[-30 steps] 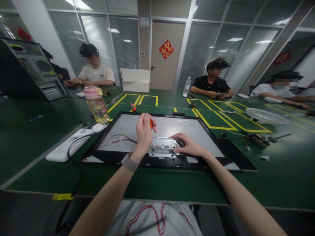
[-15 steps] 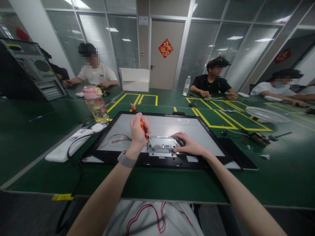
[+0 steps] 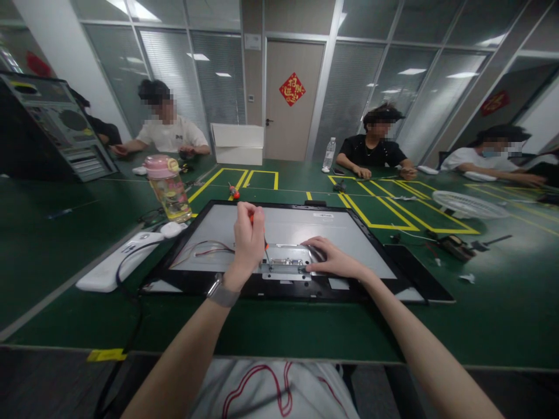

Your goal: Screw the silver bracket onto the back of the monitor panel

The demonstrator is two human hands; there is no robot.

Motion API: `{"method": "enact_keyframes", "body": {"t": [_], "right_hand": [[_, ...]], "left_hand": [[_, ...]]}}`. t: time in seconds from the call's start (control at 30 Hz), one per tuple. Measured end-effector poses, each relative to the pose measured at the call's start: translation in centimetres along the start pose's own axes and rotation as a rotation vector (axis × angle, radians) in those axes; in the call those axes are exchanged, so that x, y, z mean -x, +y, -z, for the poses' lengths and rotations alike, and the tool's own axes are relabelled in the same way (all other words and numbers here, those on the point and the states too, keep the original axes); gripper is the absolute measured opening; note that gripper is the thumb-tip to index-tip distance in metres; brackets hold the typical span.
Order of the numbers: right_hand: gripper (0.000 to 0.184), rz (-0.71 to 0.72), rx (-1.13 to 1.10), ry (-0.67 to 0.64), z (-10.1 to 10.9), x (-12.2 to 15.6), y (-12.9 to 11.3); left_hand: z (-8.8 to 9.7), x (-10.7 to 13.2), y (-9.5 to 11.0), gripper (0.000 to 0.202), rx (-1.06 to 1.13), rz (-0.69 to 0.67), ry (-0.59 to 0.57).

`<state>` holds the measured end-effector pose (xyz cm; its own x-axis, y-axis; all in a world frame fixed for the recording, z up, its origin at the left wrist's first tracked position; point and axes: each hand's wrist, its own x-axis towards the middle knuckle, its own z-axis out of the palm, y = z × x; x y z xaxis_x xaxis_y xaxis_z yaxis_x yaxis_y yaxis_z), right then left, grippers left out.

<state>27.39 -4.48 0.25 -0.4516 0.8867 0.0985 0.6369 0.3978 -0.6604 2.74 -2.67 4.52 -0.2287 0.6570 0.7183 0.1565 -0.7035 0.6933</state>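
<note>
My left hand (image 3: 250, 238) is closed around an orange-handled screwdriver (image 3: 266, 244), held steeply upright. Its thin shaft reaches down to the left end of a metal bracket (image 3: 286, 273) with a row of connector ports; the exact tip is hard to make out. My right hand (image 3: 332, 256) grips the bracket's right end, thumb near the front edge and fingers stretched over the far side. Beneath lies a flat monitor panel (image 3: 292, 227) with a silver back and black frame. Thin wires (image 3: 209, 247) run across its left part.
Left of the panel are a white power strip (image 3: 117, 262) with a black cable and a pink-lidded bottle (image 3: 166, 186). A small red-tipped item (image 3: 234, 193) lies beyond the panel. A black slab (image 3: 419, 270) touches its right side. Several people sit across the green table (image 3: 271, 326).
My left hand has turned on the screwdriver, so less of the orange handle shows, and the screwdriver stands more upright. My right hand stays on the bracket. The view has shifted slightly.
</note>
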Motion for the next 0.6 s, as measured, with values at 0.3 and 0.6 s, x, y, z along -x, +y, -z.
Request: {"method": "enact_keyframes", "body": {"t": [0.3,0.6], "right_hand": [[0.066,-0.005,0.0,0.004,-0.1,0.0,0.0],[0.065,-0.014,-0.004,0.003,-0.1,0.1,-0.1]], "left_hand": [[0.2,-0.5,0.4,0.022,0.111,0.092,-0.045],[0.0,-0.3,0.6,0.016,0.14,0.102,-0.172]]}}
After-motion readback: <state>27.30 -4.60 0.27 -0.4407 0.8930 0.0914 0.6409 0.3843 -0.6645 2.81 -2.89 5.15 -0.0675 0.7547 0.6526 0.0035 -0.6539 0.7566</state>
